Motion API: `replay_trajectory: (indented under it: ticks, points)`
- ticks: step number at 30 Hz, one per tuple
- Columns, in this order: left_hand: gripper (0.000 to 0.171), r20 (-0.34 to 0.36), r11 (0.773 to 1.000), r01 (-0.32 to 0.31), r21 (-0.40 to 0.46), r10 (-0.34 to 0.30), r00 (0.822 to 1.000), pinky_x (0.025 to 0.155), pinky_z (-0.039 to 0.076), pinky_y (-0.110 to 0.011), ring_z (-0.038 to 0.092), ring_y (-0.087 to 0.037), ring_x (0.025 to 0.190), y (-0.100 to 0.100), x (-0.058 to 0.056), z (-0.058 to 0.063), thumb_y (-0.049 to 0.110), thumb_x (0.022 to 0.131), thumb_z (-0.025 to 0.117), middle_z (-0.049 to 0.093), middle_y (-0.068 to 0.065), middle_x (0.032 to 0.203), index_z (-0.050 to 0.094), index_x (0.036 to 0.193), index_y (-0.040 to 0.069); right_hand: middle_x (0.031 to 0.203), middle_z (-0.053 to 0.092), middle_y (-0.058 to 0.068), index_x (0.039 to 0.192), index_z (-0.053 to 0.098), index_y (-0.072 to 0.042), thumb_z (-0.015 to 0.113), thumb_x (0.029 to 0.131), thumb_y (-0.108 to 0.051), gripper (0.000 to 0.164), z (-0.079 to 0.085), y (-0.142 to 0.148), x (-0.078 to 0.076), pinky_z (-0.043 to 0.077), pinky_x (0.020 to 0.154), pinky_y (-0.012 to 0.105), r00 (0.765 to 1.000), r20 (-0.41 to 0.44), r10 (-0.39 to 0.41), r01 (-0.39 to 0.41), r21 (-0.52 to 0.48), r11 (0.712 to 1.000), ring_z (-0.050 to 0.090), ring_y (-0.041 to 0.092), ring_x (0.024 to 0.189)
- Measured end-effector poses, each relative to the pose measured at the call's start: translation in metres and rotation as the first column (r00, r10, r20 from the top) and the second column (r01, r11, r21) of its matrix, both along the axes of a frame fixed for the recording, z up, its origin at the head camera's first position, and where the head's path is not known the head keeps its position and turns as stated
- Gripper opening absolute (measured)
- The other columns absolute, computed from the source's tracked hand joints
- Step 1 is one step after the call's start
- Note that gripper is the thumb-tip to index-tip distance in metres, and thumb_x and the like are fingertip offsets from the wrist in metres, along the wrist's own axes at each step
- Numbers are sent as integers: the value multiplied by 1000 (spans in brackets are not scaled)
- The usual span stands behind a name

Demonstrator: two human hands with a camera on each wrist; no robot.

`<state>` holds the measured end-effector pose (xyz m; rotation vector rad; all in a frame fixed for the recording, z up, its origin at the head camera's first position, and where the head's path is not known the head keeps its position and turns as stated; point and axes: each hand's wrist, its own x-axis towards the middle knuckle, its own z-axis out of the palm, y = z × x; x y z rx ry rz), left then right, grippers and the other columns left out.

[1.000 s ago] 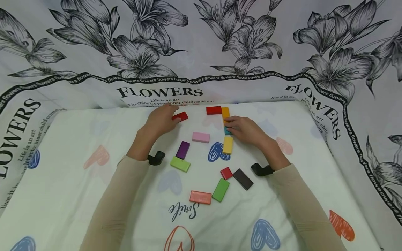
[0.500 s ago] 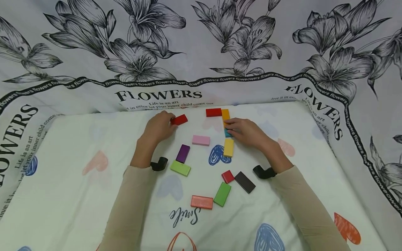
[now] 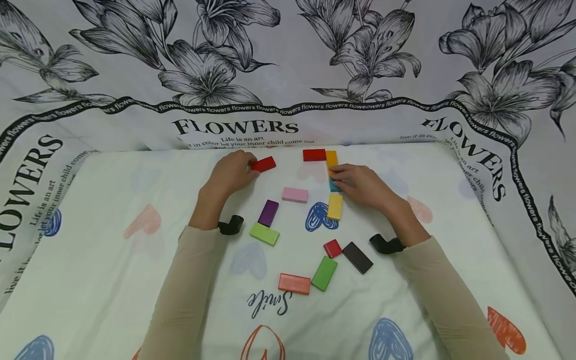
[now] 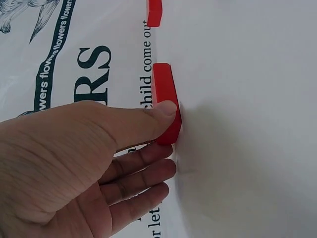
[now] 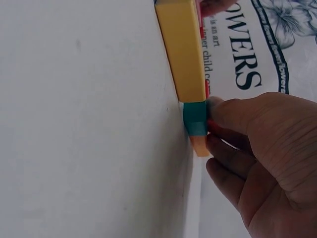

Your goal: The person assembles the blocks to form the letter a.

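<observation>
My left hand (image 3: pixel 228 175) pinches one end of a red block (image 3: pixel 265 164) near the far edge of the bed-like surface; in the left wrist view the thumb lies on the red block (image 4: pixel 166 89). My right hand (image 3: pixel 362 184) holds a blue block (image 3: pixel 334 186) between thumb and index finger, partly covering it. In the right wrist view the teal-looking blue block (image 5: pixel 195 119) stands in line between a yellow block (image 5: pixel 184 54) and an orange block (image 5: pixel 200 145). The orange block (image 3: pixel 331 158) meets another red block (image 3: pixel 314 155) at a corner.
Nearer lie pink (image 3: pixel 294 195), purple (image 3: pixel 268 213), lime (image 3: pixel 264 234), small red (image 3: pixel 332 248), black (image 3: pixel 357 257), green (image 3: pixel 324 273) and salmon (image 3: pixel 294 283) blocks. Yellow (image 3: pixel 335 207) lies just below the blue one. A flower-printed cloth (image 3: pixel 292 65) rises behind.
The head view shifts slightly. The left hand keeps its pinch on the red block, whose tilt changes a little; the right hand stays at the blue block. Other blocks keep their places.
</observation>
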<state>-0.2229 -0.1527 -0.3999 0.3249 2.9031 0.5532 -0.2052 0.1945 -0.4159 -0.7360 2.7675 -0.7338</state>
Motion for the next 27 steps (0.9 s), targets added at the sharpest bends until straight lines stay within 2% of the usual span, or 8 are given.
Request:
replay_trajectory:
  ticks: [3,9,13,20,27]
  points:
    - [38,-2,1000,-10,-6,10,1000,105,53,-50,63,-35,112,-1,-1,1,17,100,69,72,-21,125,69,133,-2,154,61,13,140,66,-4,66,104,-12,37,1,-1,-2,41,124,57,1000,8,6,-6,-9,1000,52,37,149]
    - [39,-3,1000,-9,13,9,1000,101,54,-49,63,-34,108,4,0,-6,19,99,72,72,-19,123,70,132,0,156,59,12,142,65,-5,66,104,-13,39,1,3,1,41,124,57,999,31,-12,11,24,1000,49,38,151]
    - [36,-35,1000,-1,23,2,999,99,55,-48,65,-33,108,9,2,-8,17,99,73,73,-18,122,72,131,1,156,59,11,142,65,-5,67,104,-14,38,0,7,4,42,123,56,1000,27,-2,1,17,1000,50,37,151]
    - [36,-107,997,30,66,-22,994,101,55,-49,66,-33,113,13,1,-1,19,98,74,74,-16,123,73,130,4,155,60,10,140,66,-5,68,103,-12,37,5,8,0,43,122,56,1000,-15,11,-11,1,1000,53,36,149]
    - [34,-96,995,76,57,-70,993,102,56,-50,69,-34,116,15,-4,3,20,98,73,75,-16,122,74,128,3,156,59,9,141,65,-6,67,104,-13,38,3,2,1,43,123,54,999,35,-13,14,-14,1000,50,35,151]
